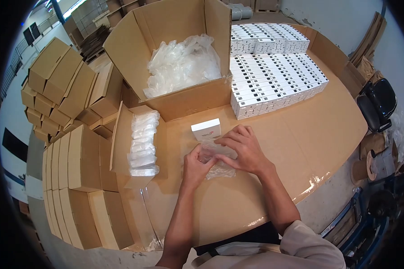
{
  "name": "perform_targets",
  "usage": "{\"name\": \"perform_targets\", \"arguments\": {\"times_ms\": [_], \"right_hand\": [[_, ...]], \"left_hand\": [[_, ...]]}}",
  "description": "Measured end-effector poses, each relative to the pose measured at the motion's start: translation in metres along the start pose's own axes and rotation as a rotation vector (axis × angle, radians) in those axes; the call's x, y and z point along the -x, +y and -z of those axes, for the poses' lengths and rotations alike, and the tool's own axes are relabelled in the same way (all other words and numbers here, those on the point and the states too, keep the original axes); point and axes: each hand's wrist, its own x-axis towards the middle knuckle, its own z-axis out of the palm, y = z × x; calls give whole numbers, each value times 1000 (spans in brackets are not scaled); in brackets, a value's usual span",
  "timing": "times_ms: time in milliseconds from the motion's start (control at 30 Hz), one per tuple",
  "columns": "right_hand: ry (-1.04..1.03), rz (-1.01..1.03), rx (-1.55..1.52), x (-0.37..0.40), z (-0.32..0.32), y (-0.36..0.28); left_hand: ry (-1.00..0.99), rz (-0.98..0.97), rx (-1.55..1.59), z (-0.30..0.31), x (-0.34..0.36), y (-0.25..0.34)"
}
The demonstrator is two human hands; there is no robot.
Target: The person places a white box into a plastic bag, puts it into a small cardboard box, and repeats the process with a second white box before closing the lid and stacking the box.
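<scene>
Bag in the head view, clear and crinkly, sits low over the cardboard-covered table, in from the near edge and well clear of the right edge. Left hand is mostly curled, thumb and fingers pinching the plastic. Right hand is arched about half open, thumb at the bag; can't tell whether it's actually gripping anything.

Looks to me like they're working the plastic apart. I'd pinch just one layer per hand, roll the film between thumb and fingertip, and ease it sideways gently; yanking thin stuff could split it.

As for which way it points: the bag seems to run away from the near edge, leaning a bit left at the far end, but it's so crumpled I wouldn't swear to it, and the fingers hide the mouth. White box just beyond stands upright, printed face toward the near edge, long axis roughly left to right, right end angled slightly toward the far edge.
</scene>
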Motion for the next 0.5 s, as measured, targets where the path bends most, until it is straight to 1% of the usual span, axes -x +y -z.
{"name": "perform_targets", "arguments": {"times_ms": [133, 233, 333, 433, 500], "right_hand": [[-141, 43, -36, -10, -12, -5], [-174, -177, -127, -24, -10, -16], [-235, -256, -251, -28, -9, -19], [-230, -135, -145, -25, -17, -10], [-175, -82, -229, -23, -19, -5]], "left_hand": [[-17, -44, -117, 3, 1, 4], [-9, 38, -249, 6, 5, 18], [-79, 151, -270, 10, 3, 23], [-98, 112, -270, 9, 3, 23], [-96, 63, -223, 6, 4, 22]]}}
